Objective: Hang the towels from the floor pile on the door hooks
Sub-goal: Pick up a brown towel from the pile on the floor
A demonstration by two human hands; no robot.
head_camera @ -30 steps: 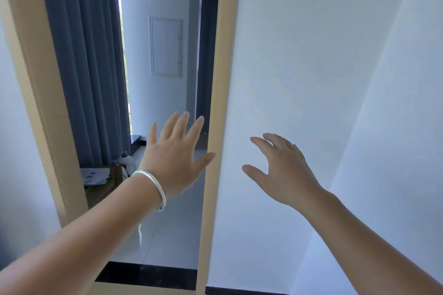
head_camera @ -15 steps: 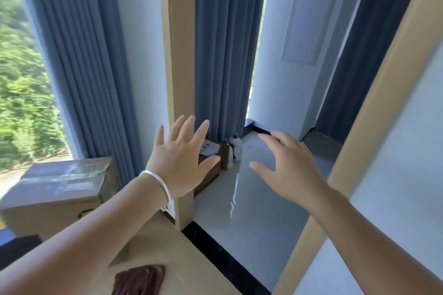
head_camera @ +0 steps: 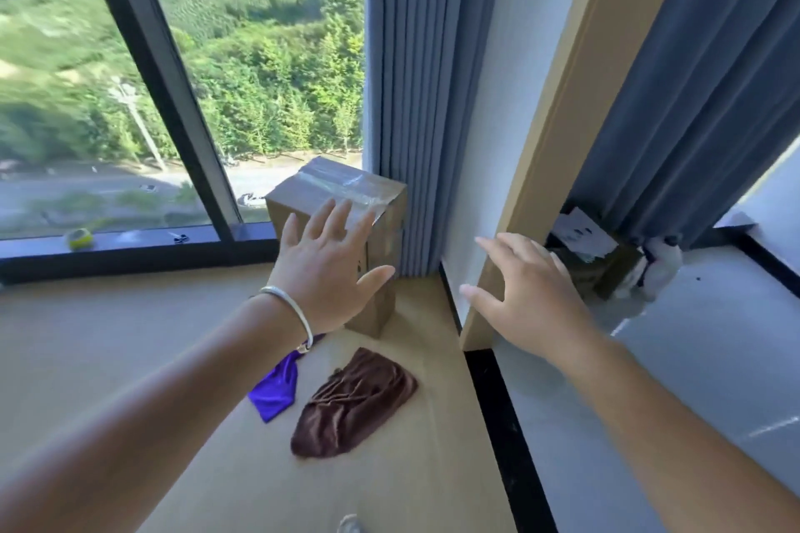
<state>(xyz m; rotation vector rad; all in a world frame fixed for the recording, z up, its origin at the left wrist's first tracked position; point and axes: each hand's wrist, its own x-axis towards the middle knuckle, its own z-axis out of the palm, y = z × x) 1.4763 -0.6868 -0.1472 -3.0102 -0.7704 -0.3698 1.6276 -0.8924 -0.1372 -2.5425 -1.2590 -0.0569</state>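
Note:
A crumpled brown towel point(head_camera: 354, 402) lies on the light wooden floor. Just left of it lies a purple towel point(head_camera: 277, 387), partly hidden under my left wrist. My left hand point(head_camera: 329, 268), with a silver bangle on the wrist, is held out open above and behind the towels, fingers spread, holding nothing. My right hand point(head_camera: 526, 294) is also open and empty, stretched out to the right of the towels in front of the wooden door frame point(head_camera: 562, 134). No door hooks are in view.
A taped cardboard box point(head_camera: 342, 195) stands by the grey curtain point(head_camera: 420, 78) in the corner. A big window point(head_camera: 182, 69) fills the left. A black threshold strip point(head_camera: 502, 437) divides the wood floor from a grey tiled room holding another box point(head_camera: 593, 260) and a white bottle point(head_camera: 660, 268).
My view has swung left and down from the white wall and doorway to the floor by the window. The two towels have come into view. Both hands stay open.

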